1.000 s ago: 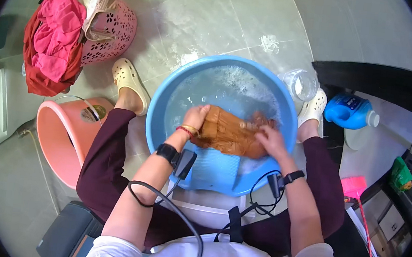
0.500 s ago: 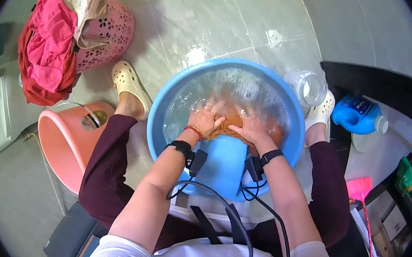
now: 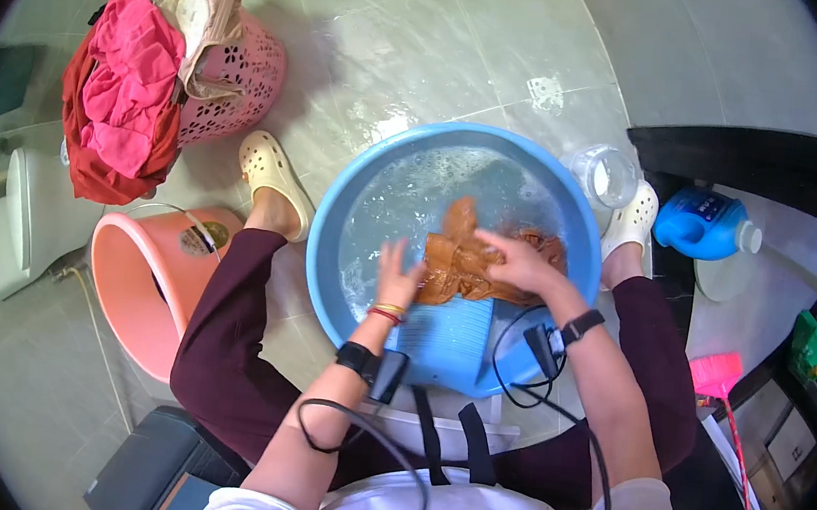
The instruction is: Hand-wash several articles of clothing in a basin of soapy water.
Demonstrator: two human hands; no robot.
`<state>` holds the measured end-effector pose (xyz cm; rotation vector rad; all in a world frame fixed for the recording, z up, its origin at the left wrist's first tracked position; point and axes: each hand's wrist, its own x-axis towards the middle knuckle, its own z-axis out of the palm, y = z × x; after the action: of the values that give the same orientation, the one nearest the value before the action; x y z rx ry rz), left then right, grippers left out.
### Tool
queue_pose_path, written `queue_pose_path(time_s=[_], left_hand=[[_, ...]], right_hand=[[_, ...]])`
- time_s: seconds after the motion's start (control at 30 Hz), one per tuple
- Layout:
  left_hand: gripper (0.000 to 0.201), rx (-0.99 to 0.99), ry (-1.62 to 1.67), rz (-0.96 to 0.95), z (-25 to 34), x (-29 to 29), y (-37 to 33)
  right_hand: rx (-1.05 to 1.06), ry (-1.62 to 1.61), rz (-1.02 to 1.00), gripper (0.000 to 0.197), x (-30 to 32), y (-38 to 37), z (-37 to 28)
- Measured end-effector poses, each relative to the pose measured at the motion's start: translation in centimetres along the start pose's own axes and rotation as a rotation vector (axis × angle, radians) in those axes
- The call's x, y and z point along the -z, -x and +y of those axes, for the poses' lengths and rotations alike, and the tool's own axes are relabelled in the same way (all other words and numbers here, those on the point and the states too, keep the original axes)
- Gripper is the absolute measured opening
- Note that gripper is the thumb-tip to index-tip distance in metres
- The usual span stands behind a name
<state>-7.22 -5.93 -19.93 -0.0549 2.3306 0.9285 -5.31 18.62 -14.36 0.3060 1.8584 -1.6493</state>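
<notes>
A wet orange-brown garment (image 3: 447,264) lies partly in soapy water and partly against the ribbed washboard (image 3: 450,334) of a round blue basin (image 3: 324,231). My left hand (image 3: 398,274) is raised just left of the cloth, empty, its fingers spread and slightly blurred. Over the garment's right part hangs my right hand (image 3: 519,265), fingers apart and pointing left. Whether its fingertips touch the cloth is hard to see. Some of the garment's right end bunches up beyond that hand, under the water.
A pink laundry basket (image 3: 248,74) heaped with clothes stands at far left, above a tipped peach bucket (image 3: 118,274). Right of the basin are a clear jar (image 3: 608,176), a blue detergent jug (image 3: 700,224) and a pink broom (image 3: 717,372). Black cables (image 3: 380,431) trail from my wrists.
Both hands have lifted off the garment; before, they pressed it down in the water at the washboard's top. The cloth now lies more spread out, and the splashing has eased.
</notes>
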Motion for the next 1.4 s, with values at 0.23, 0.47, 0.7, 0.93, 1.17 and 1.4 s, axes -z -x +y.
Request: queue_pose_path(time_s=[0.23,0.47,0.7,0.93,1.17,1.4], left_hand=[[0.040,-0.628,-0.761,-0.238,11.1,0.8,-2.5],[0.031,-0.631,-0.531,-0.012,5.3,-0.1,3.0],[0.036,-0.718,-0.740,-0.065,2.5,-1.3,5.6],[0.039,-0.623,-0.608,-0.047,3.8,-1.3,3.4],[0.034,-0.494,-0.816,-0.158,6.1,-0.8,1.4],[0.035,-0.881,-0.519,-0.241,2.6,0.7,6.4]], right_hand=[[0.129,0.400,-0.163,0.049,-5.4,2.7,-0.3],[0.128,0.663,0.537,0.024,-9.8,1.4,3.4],[0.128,0.964,0.586,0.025,-12.9,2.8,5.3],[0.234,0.829,0.686,0.017,-11.2,2.2,4.6],[0.067,0.893,0.555,0.017,-11.9,0.2,4.0],[0.353,0.952,0.596,0.014,-12.4,4.9,5.2]])
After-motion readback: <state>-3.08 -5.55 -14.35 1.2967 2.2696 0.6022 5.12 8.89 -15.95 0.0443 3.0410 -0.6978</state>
